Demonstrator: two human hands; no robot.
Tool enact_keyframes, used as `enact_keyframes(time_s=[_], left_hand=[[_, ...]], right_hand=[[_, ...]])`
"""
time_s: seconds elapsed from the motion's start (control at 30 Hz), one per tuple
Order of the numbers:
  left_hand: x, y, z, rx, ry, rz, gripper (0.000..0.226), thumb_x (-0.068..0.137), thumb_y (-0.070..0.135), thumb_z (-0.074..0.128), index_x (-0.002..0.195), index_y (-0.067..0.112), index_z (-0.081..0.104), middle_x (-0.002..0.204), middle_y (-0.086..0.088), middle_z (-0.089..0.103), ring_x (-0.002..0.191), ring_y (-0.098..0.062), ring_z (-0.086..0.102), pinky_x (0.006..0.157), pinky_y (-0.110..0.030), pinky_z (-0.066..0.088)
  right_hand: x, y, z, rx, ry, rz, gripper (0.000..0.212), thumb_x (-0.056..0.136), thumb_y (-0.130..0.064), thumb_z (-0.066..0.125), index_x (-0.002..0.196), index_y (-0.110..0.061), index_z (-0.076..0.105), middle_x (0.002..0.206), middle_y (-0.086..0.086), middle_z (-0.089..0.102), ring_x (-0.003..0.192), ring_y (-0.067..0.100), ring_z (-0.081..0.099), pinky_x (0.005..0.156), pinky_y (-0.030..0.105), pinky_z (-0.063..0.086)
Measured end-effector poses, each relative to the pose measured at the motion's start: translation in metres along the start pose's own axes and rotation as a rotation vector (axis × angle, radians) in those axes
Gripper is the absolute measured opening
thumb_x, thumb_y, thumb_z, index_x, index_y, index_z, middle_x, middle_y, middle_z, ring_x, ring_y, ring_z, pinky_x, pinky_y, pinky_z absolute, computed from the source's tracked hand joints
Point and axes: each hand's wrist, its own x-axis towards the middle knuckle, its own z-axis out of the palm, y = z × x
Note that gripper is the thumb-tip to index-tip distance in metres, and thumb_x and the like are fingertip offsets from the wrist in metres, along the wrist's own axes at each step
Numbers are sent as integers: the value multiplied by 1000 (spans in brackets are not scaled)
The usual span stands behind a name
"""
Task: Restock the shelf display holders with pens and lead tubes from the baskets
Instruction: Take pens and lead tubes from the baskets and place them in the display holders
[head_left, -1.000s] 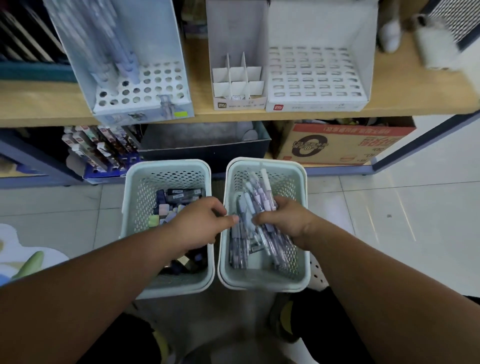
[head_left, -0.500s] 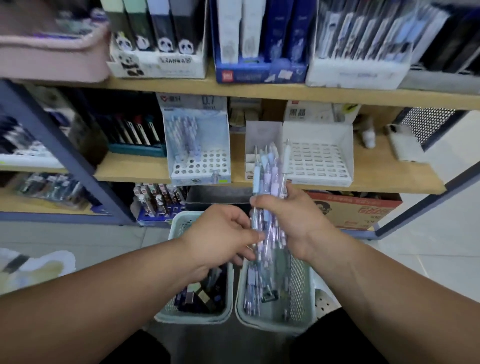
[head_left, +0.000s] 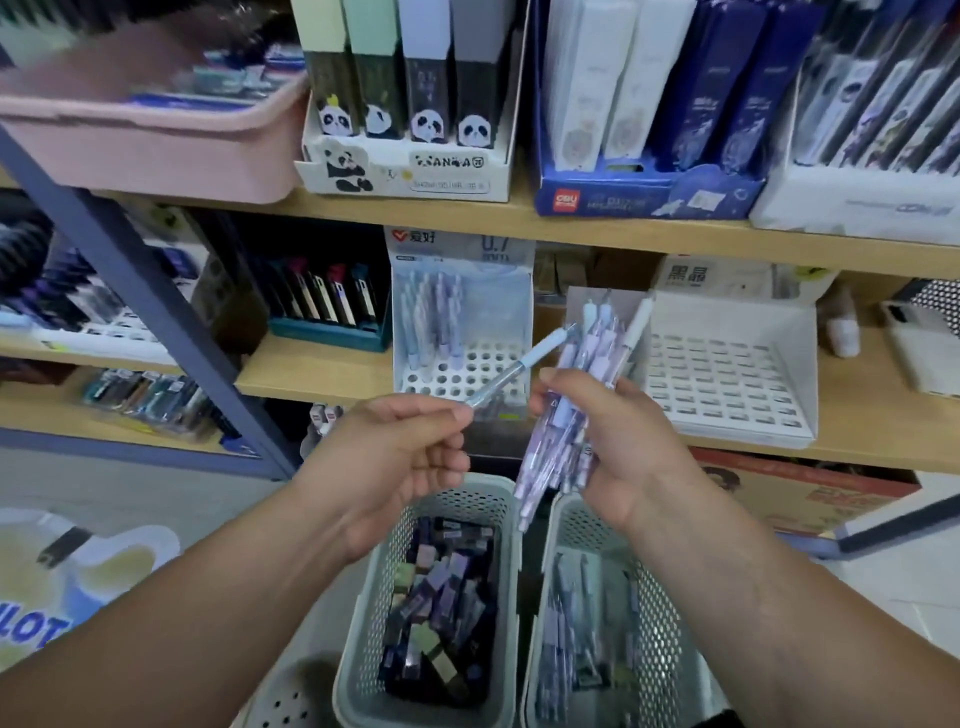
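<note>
At the left fingertips: left hand (head_left: 395, 457) pinches one pen (head_left: 519, 366) by its lower end, thumb against fingers. The barrel angles up and to the right of the pinch. Right hand (head_left: 608, 441) is just beside it, fingers wrapped round a bunch (head_left: 576, 415) of purple-white pens, tops fanning above the fist, the other ends hanging below it. The top of the single pen comes close to the bunch; touching or not, cannot tell. The hands are near each other, not in contact.

Just beyond the pinch, behind the pen: round-hole holder (head_left: 462, 364) on the shelf (head_left: 322, 374), a few pens standing in its back-left rows, front holes bare. Beyond the right fist and to its right: slotted holder (head_left: 727, 384), no pens seen in it. A narrow divided box sits behind the bunch, mostly hidden.

Below both hands: left basket (head_left: 374, 597) under the left wrist, full of lead tubes (head_left: 441, 587). Right basket (head_left: 660, 623) is under the right wrist, with more pens lying in it.

Step, as I read it: pen-restock phase, one pen held apart from the bunch, ready for placing. Lead tubes not started. Early in the task, most holes unfilled.

Next move likely calls for lining the pen up upright over a free hole in the round-hole holder, then lowering it straight in. The pinch looks to be at the end that goes down, so a regrip higher on the barrel may be needed first. The right hand needs a firm hold on the bunch, or pens slide out toward the baskets.
</note>
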Motion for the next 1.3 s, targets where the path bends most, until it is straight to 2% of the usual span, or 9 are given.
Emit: enact_keyframes(time_s=[0.1, 0.27, 0.43, 0.57, 0.73, 0.9, 1.07, 1.2, 1.3], left_hand=[[19, 8, -17, 84, 84, 55, 29, 66, 17, 81, 90, 3, 74, 71, -11, 69, 59, -18, 66, 56, -26, 57], [37, 18, -45, 122, 181, 207, 5, 81, 4, 77, 80, 9, 78, 70, -12, 71, 60, -18, 67, 56, -25, 57], [47, 35, -63, 267, 307, 385, 11, 89, 9, 74, 80, 15, 79, 74, -6, 74, 67, -18, 70, 57, -26, 58], [55, 50, -69, 423, 405, 550, 9, 91, 19, 72, 85, 24, 77, 79, 1, 76, 69, -18, 74, 57, -26, 57], [67, 50, -64, 667, 492, 608, 15, 93, 23, 68, 81, 30, 73, 69, 4, 72, 68, -12, 73, 68, -43, 62], [72, 47, -52, 927, 490, 687, 14, 92, 19, 66, 80, 16, 73, 63, -3, 67, 61, -22, 65, 65, -38, 57], [76, 48, -49, 1022, 518, 706, 21, 93, 16, 62, 76, 5, 69, 62, -11, 65, 60, -31, 61, 61, -43, 53], [83, 47, -48, 1067, 527, 740, 22, 91, 14, 62, 74, 1, 66, 62, -15, 62, 58, -32, 58, 59, -38, 45], [88, 40, -46, 1110, 514, 718, 18, 90, 14, 66, 78, 2, 68, 60, -11, 63, 59, -26, 60, 57, -32, 47]], right_hand=[[18, -4, -2, 7, 49, 7, 29, 84, -3, 75, 111, -8, 68, 76, 7, 72, 63, 14, 70, 54, 25, 55], [31, 4, -5, -136, 85, 70, 33, 82, -7, 77, 114, -6, 68, 74, 6, 73, 60, 9, 71, 45, 22, 52], [34, 11, -2, -254, 98, 85, 32, 80, -9, 78, 110, -7, 68, 70, 2, 73, 52, -2, 67, 40, 16, 48], [32, 17, 0, -271, 99, 79, 31, 77, -8, 81, 105, -11, 70, 76, 7, 76, 64, 10, 73, 46, 25, 53], [29, 20, 0, -305, 97, 66, 33, 77, -9, 82, 107, -13, 70, 81, 5, 78, 71, 13, 75, 53, 25, 55], [25, 16, -3, -287, 91, 51, 32, 79, -6, 80, 107, -11, 68, 83, 7, 78, 66, 12, 74, 45, 20, 53], [24, 13, -8, -310, 95, 40, 30, 80, -7, 79, 107, -11, 67, 93, 14, 77, 61, 5, 71, 40, 13, 47], [25, 11, -10, -348, 85, 39, 30, 80, -13, 80, 107, -15, 66, 85, 10, 78, 69, 6, 72, 59, 26, 45], [25, 11, -12, -351, 70, 38, 29, 80, -11, 80, 105, -15, 66, 84, 8, 79, 75, 14, 73, 55, 25, 51]])
